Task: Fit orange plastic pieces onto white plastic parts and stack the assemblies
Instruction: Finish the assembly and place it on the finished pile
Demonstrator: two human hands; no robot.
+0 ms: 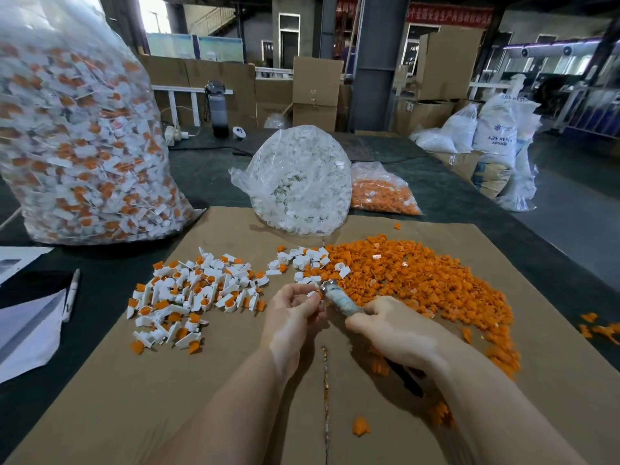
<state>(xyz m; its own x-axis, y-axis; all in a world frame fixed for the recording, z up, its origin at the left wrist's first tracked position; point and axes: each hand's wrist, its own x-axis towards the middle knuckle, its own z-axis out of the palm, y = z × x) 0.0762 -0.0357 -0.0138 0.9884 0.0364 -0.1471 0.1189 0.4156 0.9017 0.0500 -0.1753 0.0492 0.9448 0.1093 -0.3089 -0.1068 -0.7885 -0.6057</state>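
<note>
Two hands work over the cardboard (335,414). The left hand (295,310) pinches a white part (312,293); the right hand (385,325) grips a tool (339,298) pressed against it. Fitting appears underway. Next, place the assembly on the finished pile (188,297), left.

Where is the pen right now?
In the head view the pen lies at far left on the dark table, off the cardboard sheet, beside the white papers.

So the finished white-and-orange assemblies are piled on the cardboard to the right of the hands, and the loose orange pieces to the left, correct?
Sides are swapped. In the head view the finished assemblies lie left of the hands, the loose orange pieces to the right, all on the cardboard.
</note>
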